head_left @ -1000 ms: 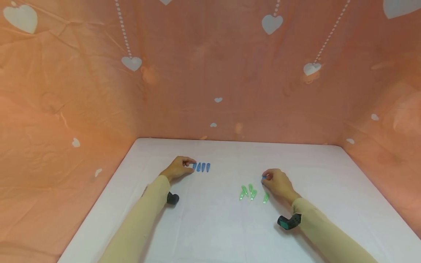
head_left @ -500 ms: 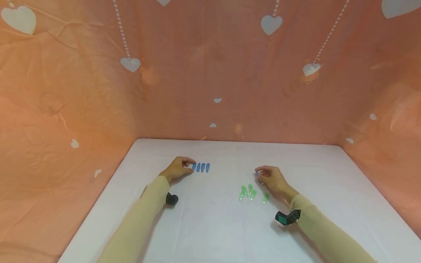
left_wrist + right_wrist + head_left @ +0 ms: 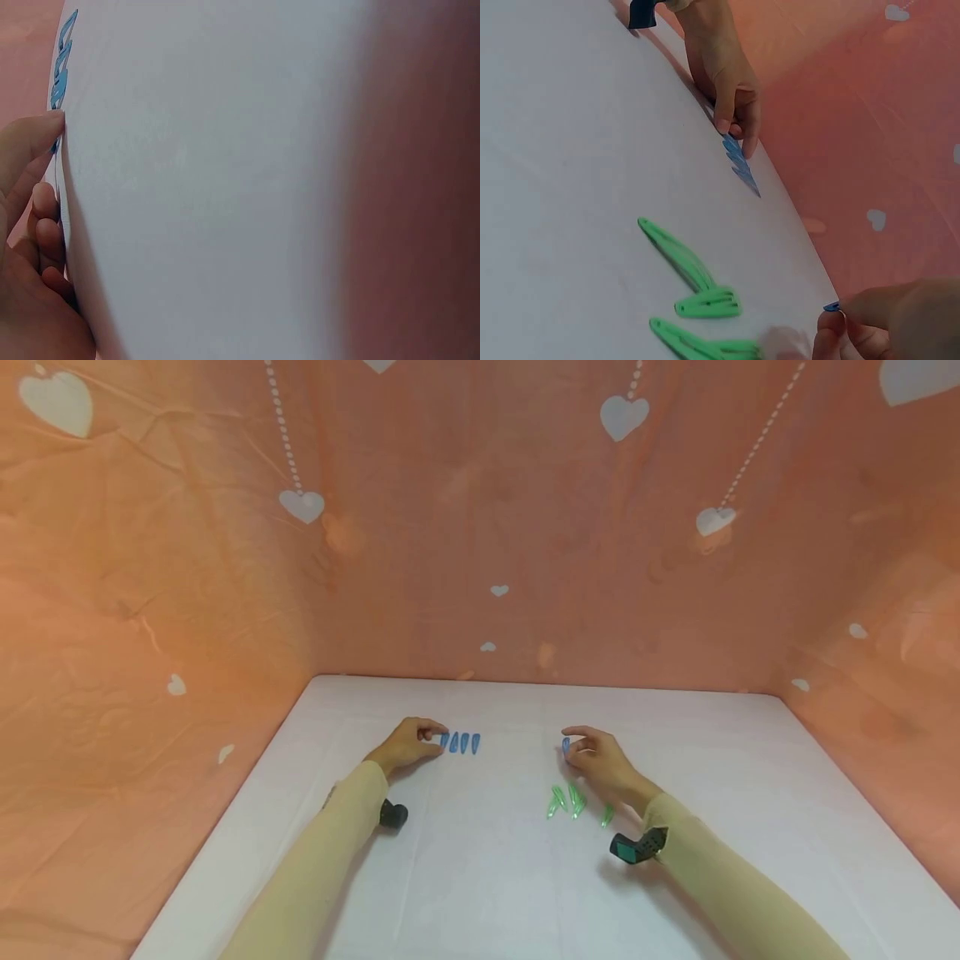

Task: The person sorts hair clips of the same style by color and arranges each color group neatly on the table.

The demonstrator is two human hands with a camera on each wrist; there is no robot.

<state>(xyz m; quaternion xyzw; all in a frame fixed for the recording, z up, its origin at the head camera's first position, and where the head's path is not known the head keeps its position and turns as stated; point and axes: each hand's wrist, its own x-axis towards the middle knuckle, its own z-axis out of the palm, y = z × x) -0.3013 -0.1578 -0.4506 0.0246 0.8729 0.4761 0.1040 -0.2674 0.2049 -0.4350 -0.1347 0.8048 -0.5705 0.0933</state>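
Observation:
Several blue snap hair clips point(image 3: 465, 742) lie side by side in a short row on the white table. At the row's left end, my left hand point(image 3: 408, 742) holds the outermost clip by its two ends, between thumb and index finger. In the right wrist view that same left hand point(image 3: 726, 82) is seen at the far end of the row. My right hand point(image 3: 604, 760) pinches another blue hair clip point(image 3: 566, 747), to the right of the row. Several green snap hair clips point(image 3: 576, 800) lie loosely nearer the body, below the right hand.
The white table point(image 3: 480, 877) runs back to an orange cloth point(image 3: 420, 568) printed with pale hearts, which also hangs at both sides. A dark wrist camera point(image 3: 637, 847) sits on the right sleeve, another camera point(image 3: 393, 815) on the left.
My right hand has moved left and away from the body, past the green hair clips, carrying the blue hair clip. The left hand has stayed at the row.

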